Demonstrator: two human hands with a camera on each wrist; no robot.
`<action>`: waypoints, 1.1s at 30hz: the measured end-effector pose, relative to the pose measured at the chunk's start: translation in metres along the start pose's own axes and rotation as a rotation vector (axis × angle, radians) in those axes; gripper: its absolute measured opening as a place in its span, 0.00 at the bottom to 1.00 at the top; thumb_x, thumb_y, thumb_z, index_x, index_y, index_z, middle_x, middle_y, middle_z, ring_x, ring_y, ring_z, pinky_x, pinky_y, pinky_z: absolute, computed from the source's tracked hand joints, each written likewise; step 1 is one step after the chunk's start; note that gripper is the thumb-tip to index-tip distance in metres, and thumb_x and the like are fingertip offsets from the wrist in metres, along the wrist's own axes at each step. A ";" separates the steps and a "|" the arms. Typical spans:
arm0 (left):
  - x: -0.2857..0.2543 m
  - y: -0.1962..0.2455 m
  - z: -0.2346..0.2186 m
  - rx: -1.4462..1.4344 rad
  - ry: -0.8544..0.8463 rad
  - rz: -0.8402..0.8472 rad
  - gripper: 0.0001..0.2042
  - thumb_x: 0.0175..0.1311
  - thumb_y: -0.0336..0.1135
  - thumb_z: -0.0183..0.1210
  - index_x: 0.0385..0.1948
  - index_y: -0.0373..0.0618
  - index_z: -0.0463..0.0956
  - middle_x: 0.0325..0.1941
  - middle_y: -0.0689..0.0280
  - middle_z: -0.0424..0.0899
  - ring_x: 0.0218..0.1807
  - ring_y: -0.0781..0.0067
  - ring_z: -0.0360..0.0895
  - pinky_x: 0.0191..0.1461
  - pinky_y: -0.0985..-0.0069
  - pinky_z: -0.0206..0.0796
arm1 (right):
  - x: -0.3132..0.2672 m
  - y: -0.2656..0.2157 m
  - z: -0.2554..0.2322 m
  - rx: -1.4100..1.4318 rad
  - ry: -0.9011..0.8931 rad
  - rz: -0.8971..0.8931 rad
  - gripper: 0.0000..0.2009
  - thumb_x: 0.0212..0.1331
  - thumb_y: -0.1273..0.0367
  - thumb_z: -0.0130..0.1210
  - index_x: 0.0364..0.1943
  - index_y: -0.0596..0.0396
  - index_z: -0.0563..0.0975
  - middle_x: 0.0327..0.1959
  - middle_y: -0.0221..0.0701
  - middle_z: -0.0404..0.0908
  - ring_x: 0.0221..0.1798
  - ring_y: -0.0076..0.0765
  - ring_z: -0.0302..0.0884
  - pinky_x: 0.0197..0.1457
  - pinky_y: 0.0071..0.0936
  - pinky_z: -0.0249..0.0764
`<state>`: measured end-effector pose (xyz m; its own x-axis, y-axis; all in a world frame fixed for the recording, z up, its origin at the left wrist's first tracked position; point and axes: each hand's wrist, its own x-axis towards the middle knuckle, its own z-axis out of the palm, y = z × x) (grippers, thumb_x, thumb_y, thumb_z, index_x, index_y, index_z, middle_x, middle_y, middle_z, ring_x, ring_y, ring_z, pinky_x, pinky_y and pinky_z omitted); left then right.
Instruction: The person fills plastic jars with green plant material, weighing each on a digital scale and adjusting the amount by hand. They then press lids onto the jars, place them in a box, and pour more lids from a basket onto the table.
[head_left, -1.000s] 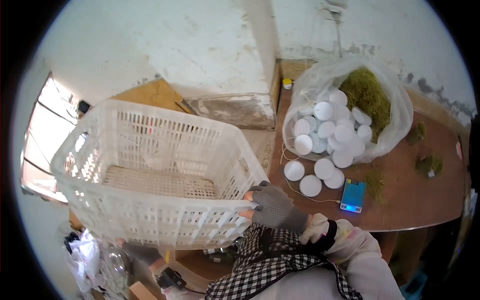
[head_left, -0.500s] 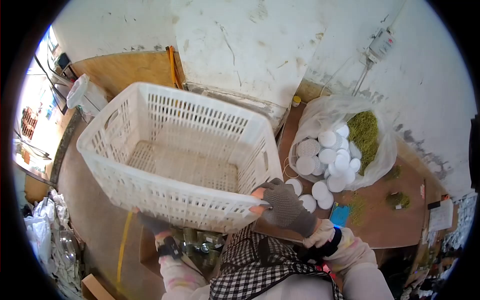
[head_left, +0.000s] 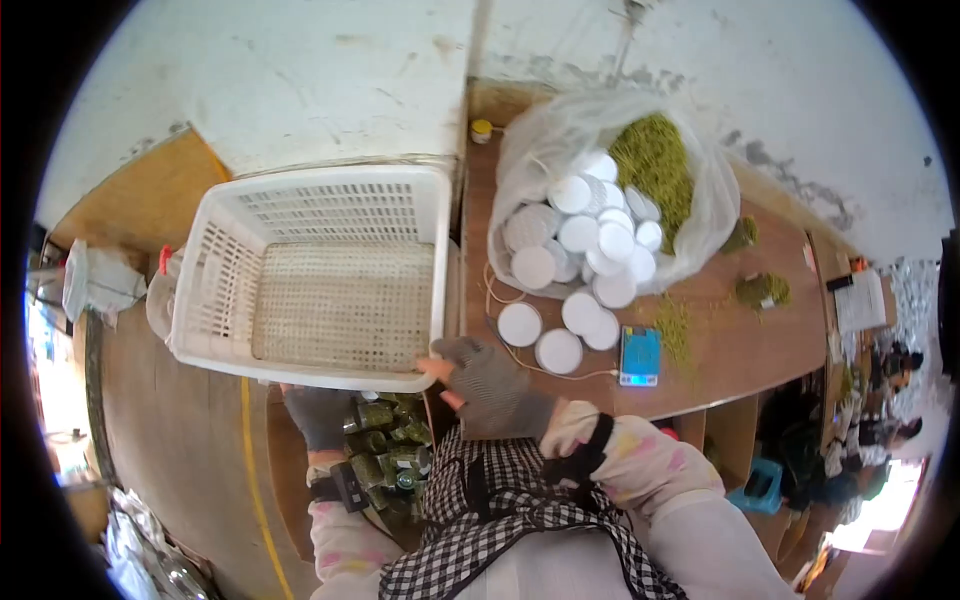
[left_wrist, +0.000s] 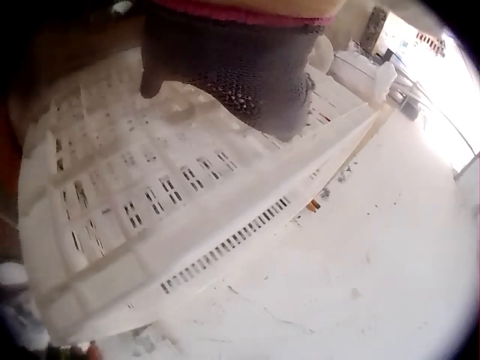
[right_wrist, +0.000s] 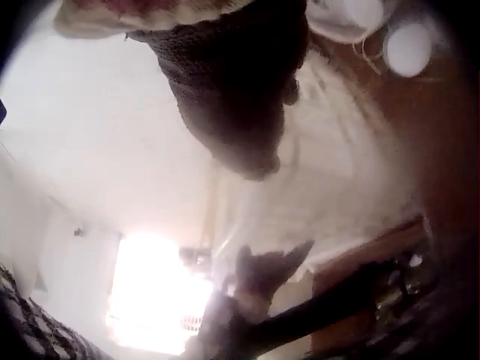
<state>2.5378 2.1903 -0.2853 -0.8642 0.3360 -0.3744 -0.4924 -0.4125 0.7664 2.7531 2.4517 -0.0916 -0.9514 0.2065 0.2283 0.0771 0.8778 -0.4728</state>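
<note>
A white slotted plastic crate (head_left: 345, 300) is held up in front of me, its inside facing up in the head view. My right hand (head_left: 490, 385), in a grey fingerless glove, grips the near right corner of its rim, fingers curled over the edge. Beneath the near side, my left hand (head_left: 322, 415) supports the crate with thumb and fingers spread; its fingertips are hidden by the crate in the head view. The left wrist view shows that gloved hand (left_wrist: 232, 71) against the crate's slotted outer surface (left_wrist: 142, 180).
Glass jars with green contents (head_left: 385, 450) lie in a box below the crate. On the brown table (head_left: 730, 350) are a plastic bag (head_left: 515, 190) with green dried plant matter and white lids (head_left: 578, 233), a blue scale (head_left: 640, 352) and two jars. A wall stands behind.
Both hands have moved with the crate; its opening is seen more from above and it overlaps the table less. The head view has shifted, showing the box of jars more fully.
</note>
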 end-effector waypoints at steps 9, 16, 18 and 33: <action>-0.131 -0.028 0.077 0.548 -0.034 -0.508 0.09 0.66 0.40 0.61 0.37 0.44 0.78 0.33 0.67 0.81 0.36 0.72 0.78 0.40 0.73 0.71 | -0.211 0.184 -0.066 0.065 -0.119 0.608 0.17 0.56 0.67 0.63 0.50 0.50 0.79 0.49 0.45 0.80 0.49 0.56 0.80 0.50 0.46 0.77; -0.177 -0.102 0.276 1.290 -0.750 0.092 0.16 0.69 0.44 0.58 0.41 0.37 0.79 0.37 0.53 0.84 0.44 0.58 0.82 0.49 0.65 0.72 | -0.286 0.253 -0.103 0.061 0.013 0.762 0.17 0.59 0.66 0.62 0.52 0.52 0.80 0.47 0.44 0.81 0.48 0.53 0.81 0.50 0.43 0.78; -0.187 -0.150 0.321 1.292 -0.847 0.113 0.17 0.70 0.45 0.57 0.41 0.37 0.80 0.38 0.49 0.83 0.45 0.53 0.82 0.49 0.63 0.71 | -0.297 0.274 -0.105 0.173 -0.041 0.736 0.16 0.60 0.65 0.62 0.52 0.53 0.80 0.47 0.45 0.82 0.47 0.52 0.82 0.50 0.42 0.78; -0.215 -0.276 0.367 1.571 -0.713 0.173 0.21 0.65 0.43 0.59 0.49 0.32 0.79 0.46 0.45 0.81 0.46 0.48 0.81 0.51 0.61 0.74 | -0.293 0.374 -0.096 1.374 0.651 1.005 0.14 0.60 0.67 0.63 0.49 0.53 0.82 0.40 0.28 0.82 0.42 0.22 0.77 0.43 0.25 0.74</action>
<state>2.8975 2.5426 -0.2247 -0.4671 0.8366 -0.2862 0.5294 0.5239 0.6673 3.0895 2.7603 -0.2538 -0.4231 0.7844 -0.4536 -0.1098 -0.5413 -0.8336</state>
